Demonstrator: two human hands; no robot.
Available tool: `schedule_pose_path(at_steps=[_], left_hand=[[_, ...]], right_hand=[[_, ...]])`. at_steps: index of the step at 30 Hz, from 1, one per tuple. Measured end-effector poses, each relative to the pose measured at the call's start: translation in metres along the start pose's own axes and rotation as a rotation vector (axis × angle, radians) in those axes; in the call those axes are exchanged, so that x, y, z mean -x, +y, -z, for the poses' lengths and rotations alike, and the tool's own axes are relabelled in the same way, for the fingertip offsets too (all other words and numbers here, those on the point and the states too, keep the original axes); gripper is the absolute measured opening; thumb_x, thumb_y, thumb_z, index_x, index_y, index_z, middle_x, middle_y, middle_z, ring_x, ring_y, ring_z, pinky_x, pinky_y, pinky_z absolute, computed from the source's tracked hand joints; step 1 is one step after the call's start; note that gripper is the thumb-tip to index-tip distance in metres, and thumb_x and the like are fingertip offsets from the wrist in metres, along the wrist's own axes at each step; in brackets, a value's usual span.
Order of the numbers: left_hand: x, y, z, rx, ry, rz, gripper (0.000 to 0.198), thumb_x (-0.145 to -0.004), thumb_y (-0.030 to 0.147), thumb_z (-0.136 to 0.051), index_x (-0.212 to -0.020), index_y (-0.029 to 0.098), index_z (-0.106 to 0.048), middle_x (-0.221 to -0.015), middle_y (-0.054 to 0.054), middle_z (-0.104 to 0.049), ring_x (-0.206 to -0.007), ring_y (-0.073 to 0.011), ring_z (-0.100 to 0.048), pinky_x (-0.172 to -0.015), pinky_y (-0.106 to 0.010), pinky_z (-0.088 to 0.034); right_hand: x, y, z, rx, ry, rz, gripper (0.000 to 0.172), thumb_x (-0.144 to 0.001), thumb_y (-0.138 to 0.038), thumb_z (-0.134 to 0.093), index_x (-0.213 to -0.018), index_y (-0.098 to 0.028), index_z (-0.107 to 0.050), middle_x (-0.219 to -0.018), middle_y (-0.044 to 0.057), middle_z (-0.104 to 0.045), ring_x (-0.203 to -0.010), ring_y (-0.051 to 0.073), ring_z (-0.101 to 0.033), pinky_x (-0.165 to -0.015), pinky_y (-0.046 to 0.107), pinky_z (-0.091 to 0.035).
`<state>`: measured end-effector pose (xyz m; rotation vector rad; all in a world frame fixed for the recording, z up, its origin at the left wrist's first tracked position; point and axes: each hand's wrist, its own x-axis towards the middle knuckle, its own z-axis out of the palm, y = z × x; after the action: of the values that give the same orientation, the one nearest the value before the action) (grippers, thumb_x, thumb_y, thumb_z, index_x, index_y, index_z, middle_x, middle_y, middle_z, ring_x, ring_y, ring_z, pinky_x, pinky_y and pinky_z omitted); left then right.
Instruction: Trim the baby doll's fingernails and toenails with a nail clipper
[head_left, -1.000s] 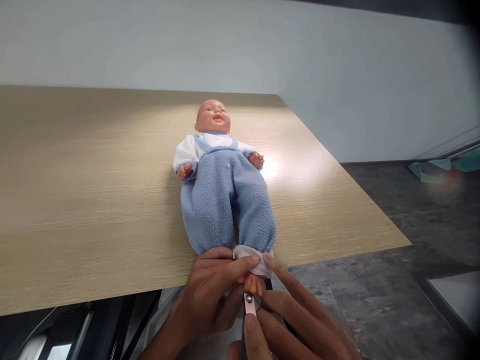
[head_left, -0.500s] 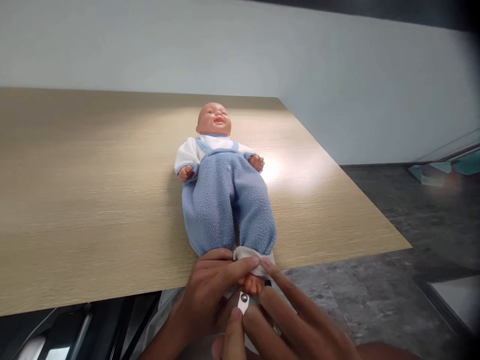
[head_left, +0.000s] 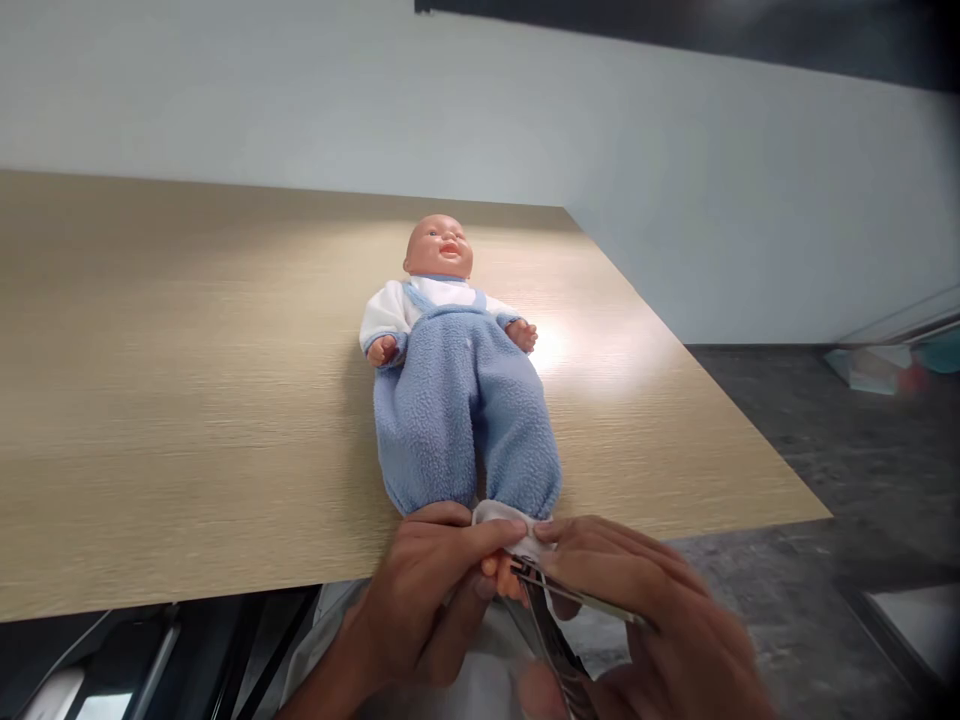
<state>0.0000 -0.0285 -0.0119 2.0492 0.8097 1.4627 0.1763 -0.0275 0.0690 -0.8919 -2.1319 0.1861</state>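
Doll lies on surface, foot at near edge. My left grip clamps its white cuff; my right grip is closed around metal tool, just beside that foot.

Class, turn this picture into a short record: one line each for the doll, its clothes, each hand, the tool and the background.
Doll: lies face up on the table
Clothes: blue overalls, white top
Left hand: holds the doll's foot, one fingertip on white cloth at the ankle
Right hand: grips a metal tool, one fingertip on the cloth
Metal tool: tip by the toes; contact unclear
Background: pale wall, grey floor
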Motion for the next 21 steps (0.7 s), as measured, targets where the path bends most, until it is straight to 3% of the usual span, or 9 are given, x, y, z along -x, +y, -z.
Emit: schedule_pose_path(at_steps=[6, 12, 16, 18, 21], left_hand=[[-0.001, -0.003, 0.001, 0.009, 0.006, -0.018, 0.034, -0.108, 0.026, -0.039, -0.137, 0.019, -0.054, -0.1, -0.004, -0.08, -0.085, -0.016, -0.077, -0.083, -0.028, -0.059], [0.003, -0.006, -0.001, 0.037, -0.008, -0.025, 0.034, -0.108, 0.029, -0.041, -0.138, 0.018, -0.054, -0.096, -0.004, -0.08, -0.083, -0.0164, -0.077, -0.083, -0.029, -0.058], [-0.001, -0.006, -0.004, 0.075, 0.032, -0.023, 0.03, -0.109, 0.031, -0.036, -0.111, 0.017, -0.063, -0.077, -0.001, -0.074, -0.063, -0.014, -0.068, -0.074, -0.03, -0.055], [-0.004, -0.005, -0.005, 0.07, 0.046, -0.043, 0.034, -0.11, 0.031, -0.032, -0.093, 0.019, -0.059, -0.066, 0.002, -0.064, -0.051, -0.0117, -0.056, -0.064, -0.028, -0.051], [-0.006, -0.004, -0.005, -0.013, 0.054, -0.074, 0.043, -0.111, 0.037, -0.024, -0.081, 0.021, -0.049, -0.058, 0.004, -0.052, -0.047, -0.0099, -0.047, -0.057, -0.024, -0.048]], right_hand=[[-0.001, 0.003, -0.018, -0.176, -0.033, 0.0, 0.03, -0.101, -0.048, -0.062, -0.096, -0.019, -0.056, -0.07, -0.002, -0.066, -0.062, 0.013, -0.066, -0.063, 0.028, -0.053], [-0.01, 0.002, -0.016, -0.226, -0.069, 0.016, 0.022, -0.105, -0.037, -0.054, -0.093, -0.019, -0.055, -0.066, -0.004, -0.058, -0.057, 0.012, -0.057, -0.061, 0.028, -0.046], [-0.017, 0.001, -0.014, -0.243, -0.141, -0.022, 0.026, -0.104, -0.04, -0.057, -0.088, -0.019, -0.055, -0.064, -0.005, -0.053, -0.055, 0.011, -0.049, -0.061, 0.027, -0.042], [-0.02, 0.001, -0.012, -0.252, -0.211, -0.052, 0.025, -0.102, -0.039, -0.058, -0.088, -0.019, -0.055, -0.067, -0.004, -0.056, -0.058, 0.012, -0.051, -0.065, 0.027, -0.042], [-0.025, 0.001, -0.01, -0.296, -0.338, -0.071, 0.015, -0.101, -0.027, -0.056, -0.088, -0.02, -0.053, -0.073, -0.005, -0.06, -0.064, 0.012, -0.053, -0.071, 0.028, -0.04]])
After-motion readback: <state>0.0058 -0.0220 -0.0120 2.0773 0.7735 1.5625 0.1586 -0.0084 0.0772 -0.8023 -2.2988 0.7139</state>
